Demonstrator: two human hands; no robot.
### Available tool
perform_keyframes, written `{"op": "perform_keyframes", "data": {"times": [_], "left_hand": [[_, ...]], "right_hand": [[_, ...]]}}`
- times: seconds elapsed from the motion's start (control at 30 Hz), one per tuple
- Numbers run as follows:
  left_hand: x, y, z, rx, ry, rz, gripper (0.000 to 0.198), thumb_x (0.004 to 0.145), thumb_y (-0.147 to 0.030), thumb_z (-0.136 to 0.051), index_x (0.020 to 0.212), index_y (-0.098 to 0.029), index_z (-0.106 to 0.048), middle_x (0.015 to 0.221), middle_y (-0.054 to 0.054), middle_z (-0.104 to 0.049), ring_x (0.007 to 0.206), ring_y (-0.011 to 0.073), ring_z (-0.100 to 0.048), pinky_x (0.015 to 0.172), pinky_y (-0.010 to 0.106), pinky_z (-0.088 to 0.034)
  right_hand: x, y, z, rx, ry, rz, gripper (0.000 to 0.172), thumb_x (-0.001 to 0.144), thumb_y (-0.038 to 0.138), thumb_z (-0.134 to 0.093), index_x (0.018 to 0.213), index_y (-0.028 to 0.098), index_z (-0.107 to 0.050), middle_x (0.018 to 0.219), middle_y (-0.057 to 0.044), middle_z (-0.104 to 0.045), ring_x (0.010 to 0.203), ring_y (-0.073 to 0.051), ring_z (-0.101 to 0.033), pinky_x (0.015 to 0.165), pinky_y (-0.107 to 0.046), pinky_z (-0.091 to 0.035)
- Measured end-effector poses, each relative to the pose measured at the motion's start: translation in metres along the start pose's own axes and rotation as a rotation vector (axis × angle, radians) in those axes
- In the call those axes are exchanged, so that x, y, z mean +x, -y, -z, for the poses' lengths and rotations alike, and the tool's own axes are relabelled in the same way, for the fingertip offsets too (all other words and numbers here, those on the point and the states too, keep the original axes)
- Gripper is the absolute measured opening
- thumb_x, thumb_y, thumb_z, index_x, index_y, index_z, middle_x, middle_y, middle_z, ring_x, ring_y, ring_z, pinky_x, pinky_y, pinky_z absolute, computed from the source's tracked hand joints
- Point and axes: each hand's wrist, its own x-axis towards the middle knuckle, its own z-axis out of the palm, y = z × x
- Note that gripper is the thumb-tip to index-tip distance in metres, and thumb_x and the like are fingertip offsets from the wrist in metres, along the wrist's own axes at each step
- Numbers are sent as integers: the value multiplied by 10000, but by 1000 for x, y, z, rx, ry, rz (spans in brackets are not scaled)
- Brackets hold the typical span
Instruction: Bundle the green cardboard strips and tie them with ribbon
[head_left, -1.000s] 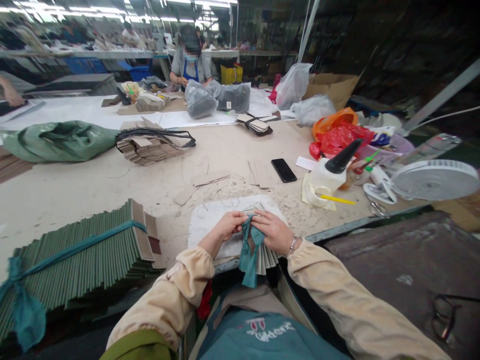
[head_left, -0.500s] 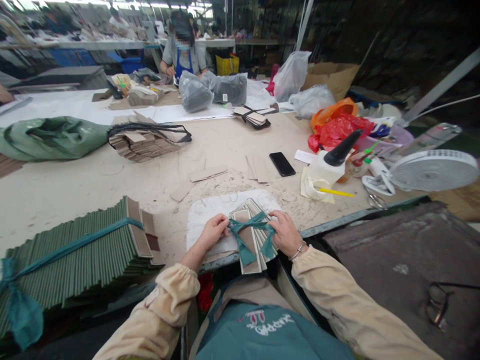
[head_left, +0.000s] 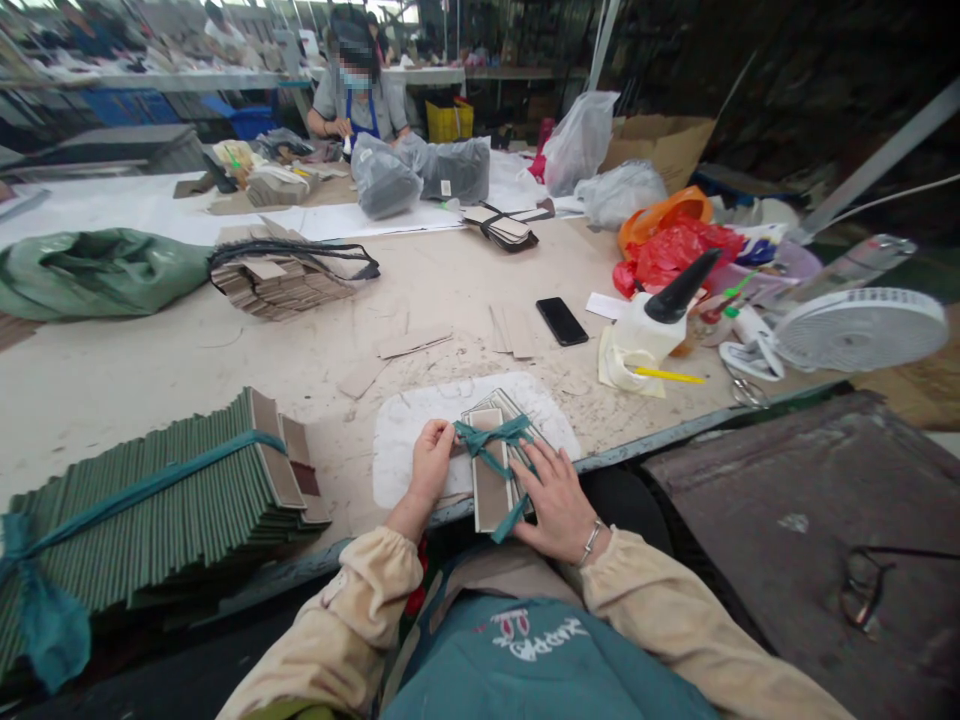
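Observation:
A small stack of flat beige pieces with pale edges [head_left: 491,492] rests on a white board [head_left: 401,440] at the table's front edge. Around it runs a teal fabric strip [head_left: 491,438], tied in a bow. My left hand [head_left: 433,462] pinches the bow's left end between thumb and fingers. Spread over the right side of the stack, my right hand [head_left: 551,500] lies with its fingers apart, touching the pieces. To the left lies a long row of green-edged pieces [head_left: 150,500], bound with another teal strip.
Beyond the board are a black phone [head_left: 562,321], loose beige strips [head_left: 416,345] and a strapped bundle [head_left: 289,280]. A white bottle [head_left: 649,330], scissors [head_left: 748,392] and a white fan [head_left: 861,330] stand at right. A co-worker [head_left: 358,95] sits across the table.
My right hand has let go of the bow's right side and opened flat over the stack. My left hand still pinches the left end. The stack has turned slightly more upright.

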Motion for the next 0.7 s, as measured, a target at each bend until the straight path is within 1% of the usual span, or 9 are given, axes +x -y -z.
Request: {"op": "perform_keyframes", "data": {"times": [0.07,0.17,0.27,0.37,0.43,0.5,0.6,0.63,0.7], "left_hand": [[-1,2,0,12,-26,-32,191,787,-348,-562,733,-170,-518,667,-30,-525,651,99,-491,648,207,-407],[-2,2,1,14,-55,-64,186,782,-347,-573,750,-169,-529,650,-35,-517,621,101,-483,618,208,-399],[-5,-2,2,57,-67,-143,173,792,-336,-572,758,-169,-543,664,-30,-528,632,106,-499,627,216,-410],[-10,-10,0,179,-36,-301,141,811,-306,-564,772,-171,-573,705,-14,-564,678,116,-528,660,227,-423],[-14,-17,-1,297,36,-429,127,823,-287,-561,778,-173,-599,712,-2,-580,687,122,-535,666,235,-426],[-18,-24,-1,399,128,-515,142,842,-277,-540,785,-174,-621,715,13,-600,690,129,-549,672,244,-434],[-22,-29,5,532,284,-506,164,826,-319,-573,879,-180,-642,817,44,-659,768,158,-597,734,273,-461],[-24,-29,8,583,344,-482,232,793,-354,-618,950,-185,-640,885,55,-671,813,174,-607,765,287,-467],[-28,-26,14,683,430,-426,513,688,-428,-715,1127,-193,-592,1021,76,-660,893,209,-609,819,318,-468]], "right_hand": [[-5,9,-3,17,57,59,832,636,570,-693,1318,160,-454,1450,-169,-330,1354,-358,-194,1095,-577,-104],[-6,12,-7,19,77,121,720,668,514,-698,1288,213,-489,1432,-143,-372,1359,-334,-208,1096,-587,-66],[-2,9,-6,7,54,164,543,734,346,-666,1250,254,-523,1410,-116,-411,1343,-304,-258,1096,-586,-54],[3,7,-4,-7,26,158,449,745,184,-605,1186,261,-568,1366,-96,-463,1317,-282,-306,1097,-582,-49],[6,6,-4,-6,3,117,438,742,161,-590,1169,259,-579,1343,-99,-481,1302,-286,-322,1093,-590,-56],[10,3,-5,10,-15,79,450,737,153,-583,1176,254,-579,1330,-109,-483,1292,-291,-330,1091,-585,-90],[12,-5,-3,70,-1,89,528,693,99,-564,1204,234,-569,1331,-124,-463,1281,-275,-341,1089,-527,-187],[12,-8,-1,92,16,105,559,674,94,-564,1216,229,-561,1339,-130,-448,1283,-274,-338,1083,-517,-209],[11,-13,4,121,67,132,624,647,123,-583,1259,229,-528,1368,-137,-414,1299,-290,-313,1072,-537,-217]]}}
